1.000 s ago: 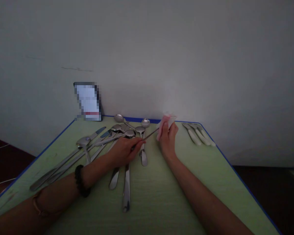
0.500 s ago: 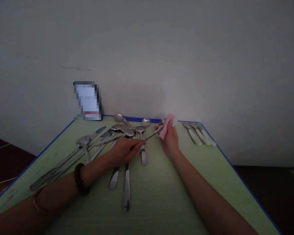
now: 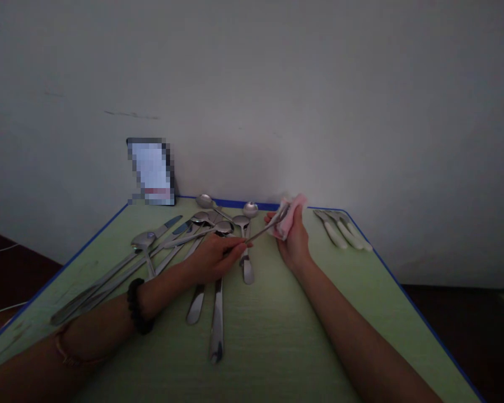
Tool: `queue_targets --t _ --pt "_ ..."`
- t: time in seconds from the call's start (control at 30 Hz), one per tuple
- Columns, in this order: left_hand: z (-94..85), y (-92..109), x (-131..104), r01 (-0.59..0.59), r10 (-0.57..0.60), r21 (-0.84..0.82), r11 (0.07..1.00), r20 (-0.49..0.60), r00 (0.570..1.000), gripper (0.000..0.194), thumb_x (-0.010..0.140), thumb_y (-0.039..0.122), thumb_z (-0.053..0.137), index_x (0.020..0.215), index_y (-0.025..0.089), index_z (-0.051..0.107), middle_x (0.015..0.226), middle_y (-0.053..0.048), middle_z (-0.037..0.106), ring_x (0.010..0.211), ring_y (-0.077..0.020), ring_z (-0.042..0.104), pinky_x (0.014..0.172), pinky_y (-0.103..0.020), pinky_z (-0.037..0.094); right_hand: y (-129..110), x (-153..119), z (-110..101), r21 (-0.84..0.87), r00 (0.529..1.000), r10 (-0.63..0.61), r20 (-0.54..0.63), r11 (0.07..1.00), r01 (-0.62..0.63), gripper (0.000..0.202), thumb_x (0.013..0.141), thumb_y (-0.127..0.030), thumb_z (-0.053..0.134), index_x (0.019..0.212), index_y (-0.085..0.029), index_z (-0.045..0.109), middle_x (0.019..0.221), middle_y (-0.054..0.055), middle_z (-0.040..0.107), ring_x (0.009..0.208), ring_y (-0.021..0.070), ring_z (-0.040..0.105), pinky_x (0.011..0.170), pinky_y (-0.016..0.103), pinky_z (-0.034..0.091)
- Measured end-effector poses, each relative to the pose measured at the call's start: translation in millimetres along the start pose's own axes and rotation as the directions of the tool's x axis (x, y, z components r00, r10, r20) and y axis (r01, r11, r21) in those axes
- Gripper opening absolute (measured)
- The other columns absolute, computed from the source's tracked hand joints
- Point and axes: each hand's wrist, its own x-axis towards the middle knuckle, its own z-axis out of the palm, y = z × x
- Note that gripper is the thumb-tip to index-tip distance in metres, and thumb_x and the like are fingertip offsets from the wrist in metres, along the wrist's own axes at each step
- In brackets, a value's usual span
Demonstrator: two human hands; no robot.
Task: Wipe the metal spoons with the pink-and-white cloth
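Note:
My left hand (image 3: pixel 218 257) pinches a slim metal piece of cutlery (image 3: pixel 258 232), its far end pointing up and to the right. That end lies within a pink and white cloth (image 3: pixel 292 215), so I cannot tell whether it is a fork or a spoon. The cloth is gripped in my right hand (image 3: pixel 297 240), fingers curled behind it. Beneath and around my left hand lie several metal spoons, among them a round-bowled spoon (image 3: pixel 250 209) and a spoon (image 3: pixel 204 201) at the back. Two handles (image 3: pixel 217 330) stick out below my left wrist.
Several forks with white handles (image 3: pixel 335 234) lie side by side at the right. Long-handled cutlery (image 3: pixel 96 285) and table knives (image 3: pixel 173 222) spread over the left of the green table (image 3: pixel 273 341). A blurred-out phone-like screen (image 3: pixel 153 170) leans against the wall at the back left.
The pink and white cloth has opened out a little around the end of the cutlery piece, and my right hand has shifted slightly right. My left hand stays nearly still.

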Motion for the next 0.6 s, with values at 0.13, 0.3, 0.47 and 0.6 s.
queue_targets --t 0.13,0.3,0.47,0.6 --pt "1.1 -2 1 0.046 -0.046 0.007 0.999 -0.055 0.997 0.036 0.09 0.029 0.036 0.074 0.013 0.063 0.048 0.007 0.038 0.042 -0.0057 0.035 0.045 -0.018 0.026 5 -6 -3 -0.326 0.997 -0.075 0.035 0.942 0.082 0.052 0.074 -0.064 0.048 0.082 -0.016 0.066 0.061 0.001 0.067 0.062 0.0169 0.062 0.06 0.028 0.047" --pt "1.8 -2 0 0.026 -0.02 0.064 0.998 -0.085 0.996 0.034 0.09 0.028 0.037 0.07 0.014 0.061 0.047 0.007 0.038 0.041 -0.0057 0.035 0.046 -0.018 0.026 11 -5 -5 -0.374 0.992 -0.07 0.102 0.922 0.104 0.046 0.071 -0.061 0.054 0.073 -0.017 0.066 0.058 0.001 0.066 0.064 0.0177 0.062 0.058 0.027 0.046" --pt "1.1 1 -1 -0.014 0.016 0.057 0.998 -0.037 0.999 0.033 0.09 0.029 0.038 0.081 0.014 0.066 0.047 0.006 0.041 0.041 -0.0063 0.037 0.046 -0.019 0.028 2 -1 -1 -0.045 1.0 -0.022 0.013 0.999 0.022 0.05 0.078 -0.063 0.043 0.084 -0.018 0.065 0.063 0.001 0.068 0.064 0.0174 0.065 0.066 0.031 0.051" --pt "1.4 0 -1 -0.021 0.021 0.034 0.999 -0.016 1.0 0.033 0.09 0.029 0.038 0.086 0.015 0.067 0.049 0.006 0.043 0.042 -0.0064 0.037 0.047 -0.018 0.028 -2 -2 1 0.038 1.0 -0.003 0.005 0.999 0.003 0.048 0.081 -0.06 0.041 0.082 -0.018 0.064 0.063 0.002 0.069 0.06 0.0171 0.065 0.066 0.032 0.052"
